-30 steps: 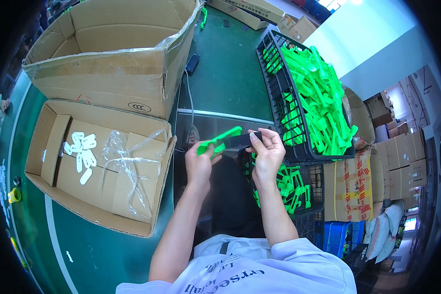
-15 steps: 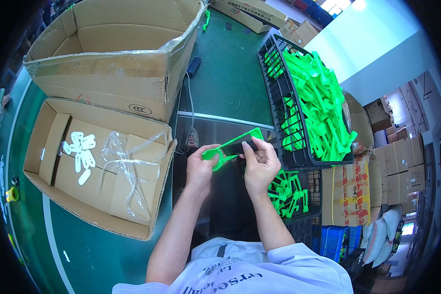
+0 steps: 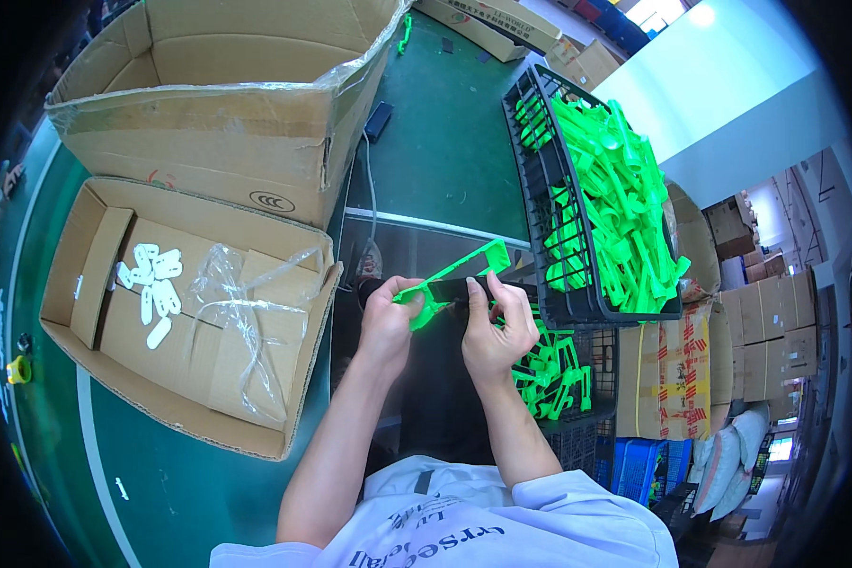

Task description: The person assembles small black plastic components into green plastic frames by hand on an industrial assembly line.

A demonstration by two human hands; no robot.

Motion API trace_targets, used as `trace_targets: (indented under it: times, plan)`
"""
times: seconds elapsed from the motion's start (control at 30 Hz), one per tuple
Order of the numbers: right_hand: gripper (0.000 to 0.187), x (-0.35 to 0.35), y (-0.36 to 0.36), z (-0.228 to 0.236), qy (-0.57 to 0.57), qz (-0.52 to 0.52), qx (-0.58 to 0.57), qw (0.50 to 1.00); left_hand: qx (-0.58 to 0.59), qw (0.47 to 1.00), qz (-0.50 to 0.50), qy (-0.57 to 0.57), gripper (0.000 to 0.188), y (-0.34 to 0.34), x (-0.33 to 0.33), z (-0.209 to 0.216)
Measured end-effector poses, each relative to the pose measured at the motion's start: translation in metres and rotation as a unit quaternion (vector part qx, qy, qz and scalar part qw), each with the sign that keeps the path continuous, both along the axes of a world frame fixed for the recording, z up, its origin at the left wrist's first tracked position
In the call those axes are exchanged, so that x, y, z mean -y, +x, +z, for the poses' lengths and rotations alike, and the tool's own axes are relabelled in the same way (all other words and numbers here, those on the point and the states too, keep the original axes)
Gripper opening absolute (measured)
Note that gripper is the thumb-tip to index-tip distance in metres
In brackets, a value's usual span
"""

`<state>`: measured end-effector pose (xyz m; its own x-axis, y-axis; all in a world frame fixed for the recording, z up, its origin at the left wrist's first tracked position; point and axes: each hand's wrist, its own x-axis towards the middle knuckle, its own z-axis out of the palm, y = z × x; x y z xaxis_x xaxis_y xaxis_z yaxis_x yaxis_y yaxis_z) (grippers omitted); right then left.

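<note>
My left hand (image 3: 388, 325) is closed round one end of a bright green plastic part (image 3: 462, 265). The part's long thin arm slants up to the right and ends in a small squarish frame. Close beside it, the thumb and index finger of my right hand (image 3: 498, 333) come together near the part's lower prongs. Whatever sits between those right fingertips is too small and dark to make out. Both hands are held over my lap, just off the table edge.
A black crate (image 3: 592, 246) heaped with green parts stands at the right; another crate with green pieces (image 3: 554, 374) is below it. A shallow carton (image 3: 161, 398) at the left holds white pieces (image 3: 151, 284) and clear plastic film (image 3: 246, 293). Behind it stands a large carton (image 3: 199, 142).
My right hand has shifted slightly left and down, and its fingertips now lie apart from the green part's squarish end. The left hand keeps its hold.
</note>
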<state>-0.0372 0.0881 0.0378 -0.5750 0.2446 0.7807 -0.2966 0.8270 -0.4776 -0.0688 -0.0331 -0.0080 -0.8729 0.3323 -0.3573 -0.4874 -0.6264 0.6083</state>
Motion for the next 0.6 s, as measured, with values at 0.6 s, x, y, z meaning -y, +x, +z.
trace_targets:
  times: [0.6]
  plan:
    - [0.022, -0.012, -0.010, -0.015, -0.054, -0.025, 0.046, 0.997, -0.004, 1.000, -0.005, 0.024, 0.009, -0.001, 0.003, -0.004]
